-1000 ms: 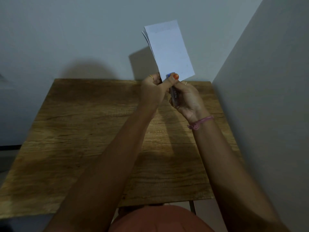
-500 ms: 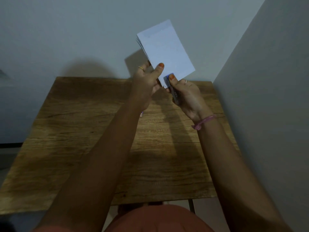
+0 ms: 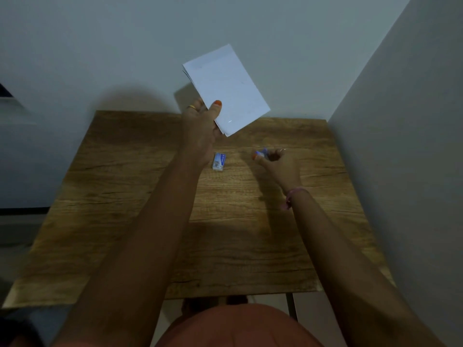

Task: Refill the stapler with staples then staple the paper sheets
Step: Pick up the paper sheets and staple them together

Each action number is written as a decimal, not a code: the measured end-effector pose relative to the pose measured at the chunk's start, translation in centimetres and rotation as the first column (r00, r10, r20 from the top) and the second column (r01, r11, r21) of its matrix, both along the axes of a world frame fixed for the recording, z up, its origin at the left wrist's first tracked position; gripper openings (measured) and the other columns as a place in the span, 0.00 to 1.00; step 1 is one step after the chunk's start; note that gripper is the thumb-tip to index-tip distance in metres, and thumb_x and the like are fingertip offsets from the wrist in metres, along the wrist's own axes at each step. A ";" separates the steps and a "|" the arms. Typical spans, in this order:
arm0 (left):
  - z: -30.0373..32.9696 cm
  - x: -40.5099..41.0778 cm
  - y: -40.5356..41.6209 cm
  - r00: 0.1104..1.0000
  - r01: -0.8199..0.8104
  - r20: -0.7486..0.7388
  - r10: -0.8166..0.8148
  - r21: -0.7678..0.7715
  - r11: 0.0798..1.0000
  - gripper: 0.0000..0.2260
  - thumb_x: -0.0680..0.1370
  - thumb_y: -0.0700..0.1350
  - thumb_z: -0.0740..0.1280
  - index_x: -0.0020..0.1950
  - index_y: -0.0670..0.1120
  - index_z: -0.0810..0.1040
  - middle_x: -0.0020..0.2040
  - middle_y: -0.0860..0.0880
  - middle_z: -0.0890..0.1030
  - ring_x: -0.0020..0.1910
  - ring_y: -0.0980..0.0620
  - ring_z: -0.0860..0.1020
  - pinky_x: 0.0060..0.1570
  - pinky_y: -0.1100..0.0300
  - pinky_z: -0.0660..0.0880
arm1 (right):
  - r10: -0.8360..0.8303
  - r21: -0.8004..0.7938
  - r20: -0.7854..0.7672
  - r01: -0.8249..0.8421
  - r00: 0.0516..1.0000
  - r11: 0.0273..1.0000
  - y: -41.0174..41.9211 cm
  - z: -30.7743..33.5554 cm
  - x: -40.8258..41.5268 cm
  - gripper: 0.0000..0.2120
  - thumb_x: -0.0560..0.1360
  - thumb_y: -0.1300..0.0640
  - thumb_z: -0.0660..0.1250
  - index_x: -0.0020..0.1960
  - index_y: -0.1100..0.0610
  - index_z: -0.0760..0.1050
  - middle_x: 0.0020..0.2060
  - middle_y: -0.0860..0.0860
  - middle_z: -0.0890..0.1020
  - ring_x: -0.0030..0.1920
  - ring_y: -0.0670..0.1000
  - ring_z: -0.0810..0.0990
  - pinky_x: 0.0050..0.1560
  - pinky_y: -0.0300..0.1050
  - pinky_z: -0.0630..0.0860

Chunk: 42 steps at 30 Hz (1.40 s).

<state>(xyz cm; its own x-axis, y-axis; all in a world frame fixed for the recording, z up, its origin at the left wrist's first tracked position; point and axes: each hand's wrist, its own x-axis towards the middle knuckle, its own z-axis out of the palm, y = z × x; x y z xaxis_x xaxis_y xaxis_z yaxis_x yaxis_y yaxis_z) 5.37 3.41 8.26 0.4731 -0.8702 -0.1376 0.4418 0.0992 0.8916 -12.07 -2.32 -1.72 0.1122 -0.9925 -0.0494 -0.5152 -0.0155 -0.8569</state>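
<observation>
I see the table open along its left edge and near edge. Toward the far edge a small staple box sits mid-table. A wall runs close along the right edge, blocking passage there.

Your desk is a square wooden top with a brown, streaky grain and dark knots, pushed into the corner where two pale walls meet. Its far edge meets the back wall and its right edge runs along the side wall. A thin dark metal leg shows under your near right corner. One small white and blue cardboard staple box lies flat on the wood, in the far half, near the middle, with its long side pointing roughly away from you. Your arms cast soft shadows across the grain.
</observation>
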 end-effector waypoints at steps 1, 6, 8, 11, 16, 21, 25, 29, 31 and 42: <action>-0.1 0.2 0.1 1.000 0.005 -0.004 -0.005 0.001 1.000 0.07 0.80 0.37 0.63 0.57 0.43 0.75 0.57 0.44 0.81 0.56 0.46 0.81 0.50 0.50 0.81 | -0.012 -0.005 -0.101 0.011 0.995 1.000 -0.2 -0.6 0.4 0.19 0.69 0.47 0.74 0.52 0.60 0.80 0.44 0.54 0.83 0.44 0.49 0.80 0.48 0.50 0.79; -1.2 1.1 0.8 0.999 0.048 0.007 -0.048 0.027 0.998 0.10 0.80 0.37 0.63 0.60 0.43 0.74 0.60 0.44 0.80 0.58 0.47 0.80 0.52 0.51 0.80 | -0.015 -0.013 -0.464 0.010 0.886 1.000 0.1 -2.3 2.2 0.21 0.71 0.42 0.72 0.56 0.56 0.78 0.48 0.53 0.82 0.43 0.49 0.77 0.34 0.39 0.68; -1.5 1.4 1.0 0.997 0.070 0.024 -0.071 0.033 0.997 0.10 0.80 0.38 0.63 0.61 0.43 0.74 0.60 0.45 0.80 0.58 0.47 0.80 0.52 0.51 0.80 | -0.012 -0.037 -0.513 -0.008 0.858 0.999 0.4 -2.8 2.3 0.21 0.71 0.42 0.71 0.56 0.57 0.78 0.51 0.55 0.81 0.48 0.52 0.79 0.40 0.42 0.70; -1.8 1.8 1.2 0.995 0.091 0.045 -0.093 0.046 0.995 0.12 0.80 0.38 0.63 0.63 0.42 0.74 0.60 0.45 0.80 0.58 0.48 0.80 0.49 0.53 0.81 | 0.040 0.010 -0.475 -0.040 0.879 0.999 0.4 -2.7 1.9 0.21 0.71 0.43 0.72 0.55 0.58 0.78 0.50 0.55 0.82 0.46 0.51 0.78 0.42 0.43 0.72; -2.0 2.8 1.3 0.982 0.164 0.085 -0.167 0.034 0.986 0.11 0.80 0.38 0.63 0.61 0.44 0.75 0.55 0.49 0.82 0.54 0.51 0.81 0.45 0.58 0.81 | -0.022 0.097 -0.195 0.041 0.980 0.994 -0.3 0.9 1.1 0.19 0.71 0.45 0.72 0.56 0.56 0.76 0.45 0.50 0.79 0.42 0.46 0.77 0.41 0.39 0.75; -1.7 3.3 1.4 0.958 0.229 0.162 -0.235 0.053 0.972 0.12 0.80 0.38 0.62 0.63 0.42 0.73 0.54 0.50 0.82 0.54 0.51 0.81 0.44 0.58 0.81 | 0.049 0.244 0.472 -0.184 0.880 0.952 -0.5 8.2 0.5 0.19 0.74 0.45 0.70 0.56 0.60 0.81 0.46 0.54 0.85 0.40 0.48 0.80 0.38 0.39 0.76; -1.2 3.5 1.7 0.918 0.321 0.222 -0.329 0.071 0.944 0.10 0.80 0.39 0.63 0.61 0.45 0.74 0.53 0.50 0.82 0.52 0.51 0.82 0.47 0.55 0.81 | 0.226 0.190 0.511 -0.366 0.829 0.911 -0.4 10.9 1.0 0.16 0.73 0.51 0.73 0.55 0.61 0.81 0.40 0.54 0.84 0.33 0.47 0.78 0.34 0.38 0.76; -0.7 4.0 1.8 0.898 0.343 0.261 -0.353 0.086 0.935 0.07 0.77 0.37 0.67 0.53 0.47 0.77 0.47 0.53 0.85 0.47 0.53 0.84 0.41 0.58 0.81 | 0.267 0.157 0.454 -0.371 0.850 0.915 -0.7 11.3 1.3 0.08 0.73 0.58 0.72 0.51 0.57 0.83 0.45 0.55 0.86 0.38 0.52 0.78 0.38 0.41 0.78; -0.4 4.3 1.6 0.886 0.345 0.289 -0.363 0.113 0.932 0.07 0.76 0.40 0.69 0.52 0.47 0.79 0.47 0.51 0.86 0.47 0.51 0.84 0.41 0.57 0.81 | 0.273 0.159 0.466 -0.383 0.842 0.910 -0.8 11.3 1.3 0.08 0.72 0.59 0.73 0.51 0.56 0.83 0.44 0.54 0.86 0.36 0.51 0.78 0.39 0.42 0.79; 0.3 6.2 1.0 0.790 0.551 0.235 -0.567 0.136 0.824 0.09 0.75 0.35 0.67 0.48 0.45 0.84 0.45 0.49 0.86 0.41 0.53 0.84 0.34 0.64 0.80 | 0.390 0.141 0.560 -0.548 0.731 0.825 -0.5 11.5 0.0 0.13 0.75 0.66 0.67 0.42 0.51 0.85 0.41 0.49 0.87 0.40 0.46 0.85 0.37 0.37 0.80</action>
<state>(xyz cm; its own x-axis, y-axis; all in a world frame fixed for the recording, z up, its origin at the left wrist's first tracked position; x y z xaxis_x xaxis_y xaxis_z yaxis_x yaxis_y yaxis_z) 11.58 4.37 8.60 -0.0684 -0.9879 -0.1392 0.1624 -0.1487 0.9755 -12.10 -2.82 9.78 0.6458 -0.7545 -0.1171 -0.0191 0.1373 -0.9903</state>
